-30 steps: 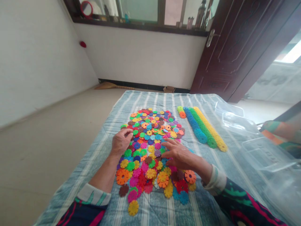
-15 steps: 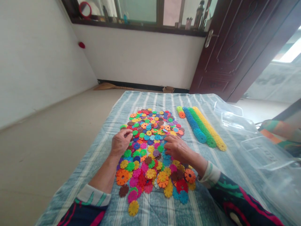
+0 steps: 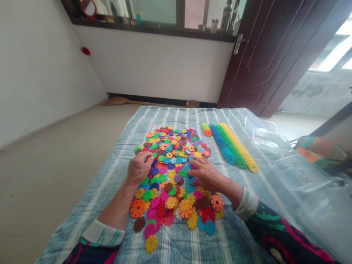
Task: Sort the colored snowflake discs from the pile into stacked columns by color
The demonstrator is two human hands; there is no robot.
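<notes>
Many notched plastic discs in mixed colours [image 3: 172, 202] lie spread over a striped cloth [image 3: 110, 176]. At the left edge of the pile is my left hand [image 3: 139, 167], its thumb and fingers pinched together; whatever is between the fingertips is too small to name. My right hand [image 3: 205, 173] rests over the right side of the pile, palm down, fingers spread above blue and green discs, and it holds nothing visible. To the right lie overlapping rows of discs: a blue row [image 3: 222, 145], a green row [image 3: 231, 146], a yellow row [image 3: 239, 146] and a short green and orange group [image 3: 206, 130].
Clear plastic containers [image 3: 271, 141] and lids [image 3: 302, 172] sit on the cloth at the right. An orange and green item [image 3: 316, 148] is beyond them. Behind stand a dark red door [image 3: 255, 55] and a window ledge [image 3: 154, 31] with small items.
The whole view has shifted slightly, so the discs and rows appear further left. My left hand has curled a little more; my right hand's fingers have spread slightly over the discs.
</notes>
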